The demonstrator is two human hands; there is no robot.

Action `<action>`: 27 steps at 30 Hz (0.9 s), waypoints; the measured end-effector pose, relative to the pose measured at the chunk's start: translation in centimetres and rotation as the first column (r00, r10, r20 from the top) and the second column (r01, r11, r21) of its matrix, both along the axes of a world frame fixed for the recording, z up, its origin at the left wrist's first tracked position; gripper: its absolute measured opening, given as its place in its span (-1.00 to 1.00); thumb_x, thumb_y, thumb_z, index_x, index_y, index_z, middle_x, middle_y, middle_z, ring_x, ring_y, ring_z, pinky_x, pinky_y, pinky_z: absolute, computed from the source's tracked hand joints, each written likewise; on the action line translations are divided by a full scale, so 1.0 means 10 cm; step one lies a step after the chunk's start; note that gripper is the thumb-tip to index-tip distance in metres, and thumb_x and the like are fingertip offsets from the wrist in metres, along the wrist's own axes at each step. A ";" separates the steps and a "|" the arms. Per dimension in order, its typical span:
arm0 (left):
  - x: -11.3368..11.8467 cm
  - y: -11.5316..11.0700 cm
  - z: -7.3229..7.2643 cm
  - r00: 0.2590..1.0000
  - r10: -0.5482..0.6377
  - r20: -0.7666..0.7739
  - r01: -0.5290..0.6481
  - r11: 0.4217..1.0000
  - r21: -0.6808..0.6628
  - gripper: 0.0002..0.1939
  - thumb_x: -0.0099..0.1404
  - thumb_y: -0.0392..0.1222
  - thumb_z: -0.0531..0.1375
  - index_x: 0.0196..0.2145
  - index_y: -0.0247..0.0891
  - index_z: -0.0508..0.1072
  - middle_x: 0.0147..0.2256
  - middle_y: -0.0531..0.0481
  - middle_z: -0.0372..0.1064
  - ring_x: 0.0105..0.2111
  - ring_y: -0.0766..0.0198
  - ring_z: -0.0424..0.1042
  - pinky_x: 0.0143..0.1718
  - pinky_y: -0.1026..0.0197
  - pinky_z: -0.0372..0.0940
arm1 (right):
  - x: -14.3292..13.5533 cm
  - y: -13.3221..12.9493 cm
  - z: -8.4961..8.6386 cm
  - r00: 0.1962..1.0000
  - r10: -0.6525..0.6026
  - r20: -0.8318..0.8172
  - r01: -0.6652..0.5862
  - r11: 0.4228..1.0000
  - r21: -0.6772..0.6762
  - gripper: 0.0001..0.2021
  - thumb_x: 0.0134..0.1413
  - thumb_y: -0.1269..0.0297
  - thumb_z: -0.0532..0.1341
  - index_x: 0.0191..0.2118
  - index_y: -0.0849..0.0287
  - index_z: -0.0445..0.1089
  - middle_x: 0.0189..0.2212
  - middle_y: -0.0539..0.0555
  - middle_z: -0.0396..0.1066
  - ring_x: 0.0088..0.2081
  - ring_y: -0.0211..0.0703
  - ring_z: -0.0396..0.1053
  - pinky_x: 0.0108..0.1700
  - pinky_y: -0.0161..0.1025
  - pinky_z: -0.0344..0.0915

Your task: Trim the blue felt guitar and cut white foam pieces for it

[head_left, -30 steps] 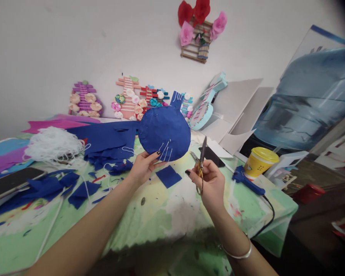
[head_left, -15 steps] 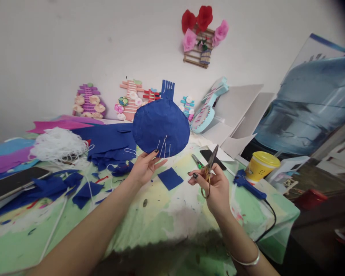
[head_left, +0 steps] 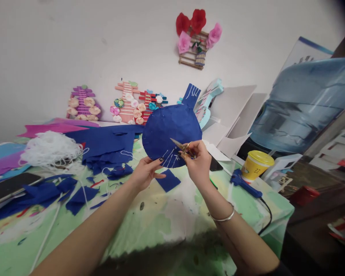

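Note:
A round blue piece [head_left: 172, 124] with a short neck at its upper right is held up above the table. White strings run across its neck and its lower part. My left hand [head_left: 146, 172] pinches its lower left edge between thumb and fingers. Small gold-handled scissors [head_left: 184, 147] are in my right hand [head_left: 197, 159], their tips pointing up and left in front of the round piece. A blue square scrap [head_left: 169, 181] lies on the table just below.
At the left are white yarn [head_left: 51, 149], blue sheets [head_left: 109, 143] and a phone [head_left: 13, 186]. A blue glue gun [head_left: 245, 184] and a yellow-lidded tub [head_left: 257, 165] stand right. Decorated crafts [head_left: 126, 101] lean on the wall; a large water bottle [head_left: 307, 103] is far right.
The blue piece has shifted right and tilted, its neck now leaning right. My right hand has brought the scissors up and left, over the piece's lower part. The view has shifted slightly.

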State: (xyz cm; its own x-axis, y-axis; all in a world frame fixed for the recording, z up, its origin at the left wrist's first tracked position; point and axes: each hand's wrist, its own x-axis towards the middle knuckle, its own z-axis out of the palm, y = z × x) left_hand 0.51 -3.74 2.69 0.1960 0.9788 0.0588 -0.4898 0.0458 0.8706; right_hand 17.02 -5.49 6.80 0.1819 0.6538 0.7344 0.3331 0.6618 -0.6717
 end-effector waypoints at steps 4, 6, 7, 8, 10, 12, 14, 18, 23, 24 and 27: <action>0.01 0.00 -0.02 0.999 -0.046 -0.012 0.046 0.998 0.039 -0.77 -0.05 -0.24 0.35 -0.36 -0.32 0.52 -0.39 -0.07 0.49 -0.43 0.21 0.47 -0.55 0.21 0.45 | -0.04 0.00 0.01 0.991 -0.055 0.125 0.052 0.998 0.026 -0.84 -0.13 0.48 0.12 -0.39 0.09 0.15 -0.39 -0.02 0.37 -0.34 -0.23 0.37 -0.24 -0.25 0.33; 0.01 0.00 -0.02 0.999 -0.048 -0.017 0.049 0.998 0.045 -0.77 -0.06 -0.23 0.36 -0.38 -0.32 0.52 -0.40 -0.06 0.49 -0.44 0.23 0.47 -0.54 0.20 0.45 | -0.05 0.00 0.02 0.981 -0.091 0.171 0.082 0.995 0.059 -0.84 -0.13 0.50 0.10 -0.40 0.09 0.15 -0.41 -0.03 0.35 -0.36 -0.24 0.35 -0.26 -0.27 0.31; 0.01 -0.01 -0.02 0.999 -0.049 -0.019 0.049 0.998 0.045 -0.77 -0.06 -0.23 0.36 -0.38 -0.32 0.52 -0.40 -0.06 0.49 -0.45 0.24 0.46 -0.54 0.20 0.45 | -0.04 0.00 0.02 0.976 -0.112 0.189 0.099 0.992 0.076 -0.84 -0.13 0.50 0.10 -0.40 0.10 0.15 -0.42 -0.03 0.34 -0.37 -0.24 0.34 -0.28 -0.28 0.31; 0.01 -0.01 -0.02 0.998 -0.051 -0.019 0.052 0.998 0.045 -0.76 -0.06 -0.23 0.36 -0.38 -0.32 0.52 -0.40 -0.06 0.49 -0.45 0.25 0.45 -0.54 0.20 0.45 | -0.04 0.00 0.02 0.970 -0.132 0.206 0.116 0.989 0.090 -0.84 -0.13 0.51 0.10 -0.41 0.10 0.14 -0.43 -0.04 0.32 -0.38 -0.25 0.33 -0.29 -0.29 0.30; 0.01 -0.01 -0.02 0.998 -0.062 -0.017 0.063 0.997 0.047 -0.75 -0.06 -0.22 0.36 -0.36 -0.33 0.52 -0.39 -0.06 0.49 -0.45 0.26 0.44 -0.53 0.19 0.45 | -0.04 0.01 0.03 0.960 -0.155 0.231 0.135 0.986 0.099 -0.84 -0.13 0.51 0.09 -0.41 0.10 0.13 -0.43 -0.04 0.31 -0.39 -0.26 0.32 -0.30 -0.30 0.29; 0.01 -0.01 -0.02 0.997 -0.074 -0.014 0.075 0.996 0.052 -0.73 -0.05 -0.22 0.35 -0.33 -0.32 0.52 -0.38 -0.06 0.49 -0.44 0.26 0.44 -0.53 0.19 0.45 | -0.03 0.00 0.03 0.960 -0.144 0.242 0.126 0.988 0.087 -0.84 -0.10 0.51 0.08 -0.39 0.10 0.13 -0.41 -0.02 0.32 -0.38 -0.25 0.32 -0.30 -0.30 0.28; 0.01 -0.01 -0.02 0.997 -0.075 -0.011 0.075 0.996 0.054 -0.73 -0.05 -0.21 0.35 -0.33 -0.32 0.52 -0.38 -0.06 0.48 -0.44 0.27 0.43 -0.51 0.19 0.44 | -0.02 -0.01 0.03 0.967 -0.112 0.229 0.098 0.993 0.074 -0.84 -0.08 0.50 0.07 -0.37 0.09 0.12 -0.39 -0.01 0.33 -0.36 -0.25 0.33 -0.28 -0.29 0.27; 0.01 -0.01 -0.02 0.999 -0.032 -0.009 0.032 0.999 0.039 -0.76 -0.07 -0.22 0.36 -0.38 -0.33 0.52 -0.41 -0.05 0.47 -0.47 0.28 0.42 -0.51 0.18 0.44 | 0.05 -0.08 0.01 0.992 -0.060 0.115 0.053 0.996 0.069 -0.83 -0.07 0.46 0.10 -0.33 0.09 0.13 -0.35 -0.01 0.36 -0.34 -0.25 0.36 -0.26 -0.27 0.28; -0.01 0.01 0.01 0.998 0.056 0.022 -0.056 0.998 -0.015 -0.82 -0.08 -0.27 0.36 -0.46 -0.33 0.49 -0.47 0.00 0.44 -0.51 0.31 0.40 -0.52 0.16 0.44 | 0.20 -0.17 0.04 0.994 -0.043 -0.105 0.044 0.999 0.005 -0.78 -0.10 0.34 0.22 -0.36 0.08 0.12 -0.37 0.00 0.40 -0.34 -0.22 0.38 -0.32 -0.26 0.29; -0.02 0.02 0.02 0.997 0.076 0.030 -0.075 0.997 -0.023 -0.84 -0.08 -0.28 0.36 -0.47 -0.33 0.49 -0.49 0.01 0.43 -0.52 0.32 0.40 -0.52 0.17 0.44 | 0.23 -0.19 0.06 0.987 -0.016 -0.157 0.015 1.000 -0.006 -0.76 -0.11 0.33 0.24 -0.36 0.08 0.11 -0.39 0.00 0.41 -0.35 -0.22 0.39 -0.33 -0.26 0.29; -0.05 0.06 0.02 0.989 0.133 0.069 -0.131 0.991 -0.034 -0.87 -0.06 -0.31 0.34 -0.49 -0.32 0.48 -0.49 0.03 0.44 -0.53 0.34 0.41 -0.49 0.18 0.44 | 0.28 -0.25 0.12 0.960 0.065 -0.273 -0.075 0.997 -0.026 -0.71 -0.14 0.30 0.29 -0.38 0.09 0.10 -0.50 -0.06 0.38 -0.44 -0.25 0.39 -0.43 -0.32 0.27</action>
